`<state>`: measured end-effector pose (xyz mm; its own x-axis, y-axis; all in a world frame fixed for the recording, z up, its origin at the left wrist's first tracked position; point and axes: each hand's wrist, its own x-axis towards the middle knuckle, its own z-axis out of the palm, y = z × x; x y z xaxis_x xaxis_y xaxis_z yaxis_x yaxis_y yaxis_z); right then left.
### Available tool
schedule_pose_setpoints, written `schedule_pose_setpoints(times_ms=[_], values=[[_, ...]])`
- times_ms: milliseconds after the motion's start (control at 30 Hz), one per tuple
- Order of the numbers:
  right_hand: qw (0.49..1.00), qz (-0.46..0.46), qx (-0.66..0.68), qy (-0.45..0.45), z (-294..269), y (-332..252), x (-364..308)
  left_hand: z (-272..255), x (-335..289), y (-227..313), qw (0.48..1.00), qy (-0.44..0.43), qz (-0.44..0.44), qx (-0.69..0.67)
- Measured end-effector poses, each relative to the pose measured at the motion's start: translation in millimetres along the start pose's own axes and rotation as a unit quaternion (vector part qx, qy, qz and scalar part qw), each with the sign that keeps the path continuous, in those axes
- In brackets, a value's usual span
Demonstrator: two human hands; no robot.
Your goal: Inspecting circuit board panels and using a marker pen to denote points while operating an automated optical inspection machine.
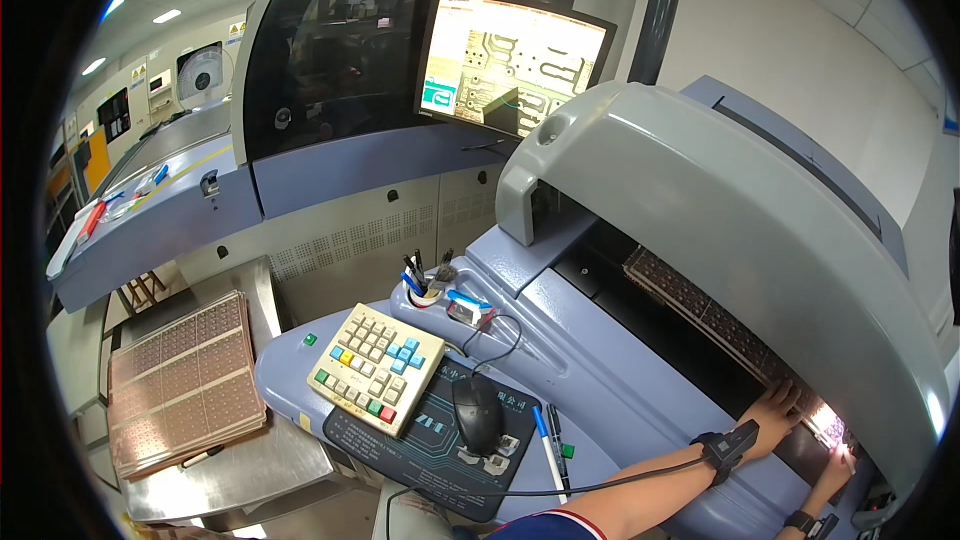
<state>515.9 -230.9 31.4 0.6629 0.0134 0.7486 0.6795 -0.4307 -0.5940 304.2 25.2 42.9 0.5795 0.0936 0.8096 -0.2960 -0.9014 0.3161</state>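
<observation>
A long copper-brown circuit board panel (700, 312) lies in the dark slot under the curved grey hood of a machine. My left hand (770, 414) reaches under the hood with its fingers stretched out over the panel's near edge. Beyond it, my right hand (838, 470) is closed at the panel's right end, beside a bright pinkish light. Glare and the hood hide part of its fingertips. Each wrist wears a black strap with a small module; a cable runs from the left one.
A lit monitor (512, 62) shows magnified circuit traces. On the blue console are a beige keypad (376, 368), a black mouse (478, 414) on a dark mat, pens (552, 448) and a pen cup (420, 290). Stacked copper panels (185, 380) lie on a metal table at left. The grey hood (720, 200) overhangs both hands.
</observation>
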Motion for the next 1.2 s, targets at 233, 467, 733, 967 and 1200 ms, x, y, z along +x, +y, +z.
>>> schedule_pose_setpoints(times_ms=[233, 467, 733, 967, 1200], values=[[0.998, 0.029, -0.057, -0.018, -4, -12, -1, -3, -1, 2, 1.000, 0.009, 0.000, -0.005], [0.995, 0.016, -0.088, -0.033, -5, -16, 0, -2, 0, 0, 1.000, 0.007, 0.001, -0.001], [0.996, 0.003, -0.083, -0.037, -5, -6, 4, -10, 3, 2, 1.000, -0.017, 0.002, 0.015], [1.000, 0.004, -0.007, -0.007, -2, 8, 6, -9, 0, 4, 1.000, -0.013, -0.001, -0.006], [0.948, -0.122, -0.292, -0.013, -4, -14, -1, -12, 2, 4, 1.000, -0.019, -0.003, 0.016]])
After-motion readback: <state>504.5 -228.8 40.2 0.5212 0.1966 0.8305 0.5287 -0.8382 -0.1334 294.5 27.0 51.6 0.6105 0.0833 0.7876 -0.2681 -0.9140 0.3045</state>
